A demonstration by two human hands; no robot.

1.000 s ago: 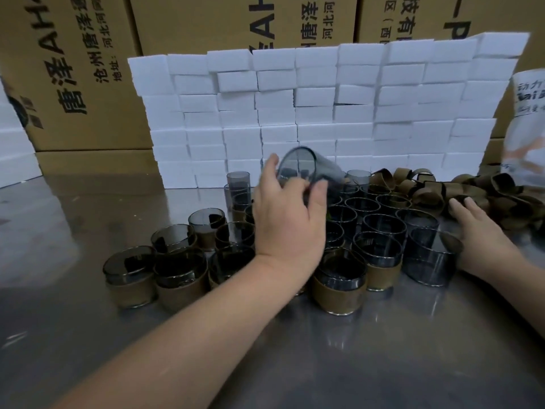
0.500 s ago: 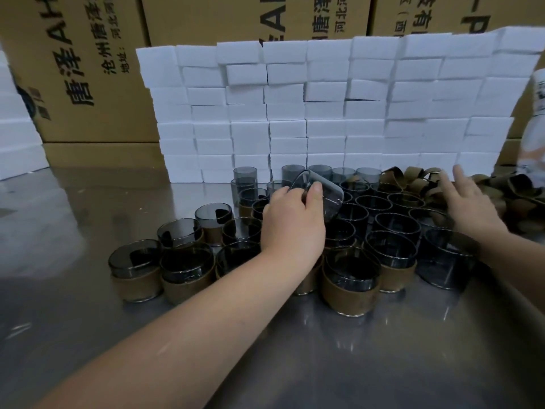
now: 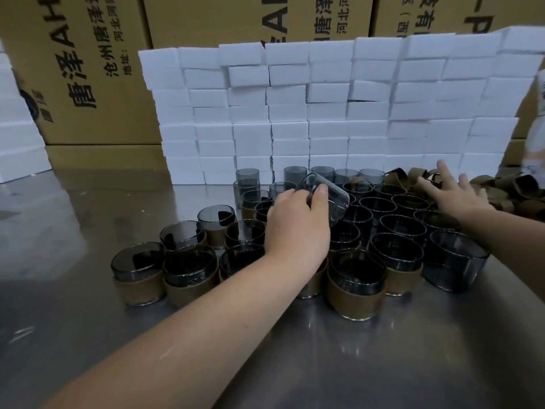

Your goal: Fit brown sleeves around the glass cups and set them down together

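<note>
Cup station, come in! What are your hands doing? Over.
Left hand grips tilted bare glass cup. Right hand open at sleeve pile. Sleeved cups crowd beneath.

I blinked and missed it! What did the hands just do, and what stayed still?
The left hand lowered the tilted bare cup it grips toward the sleeved cups. The right hand left the front cup and reached back, fingers spread, to the pile of brown sleeves. Those cups and the white blocks stayed put.
</note>
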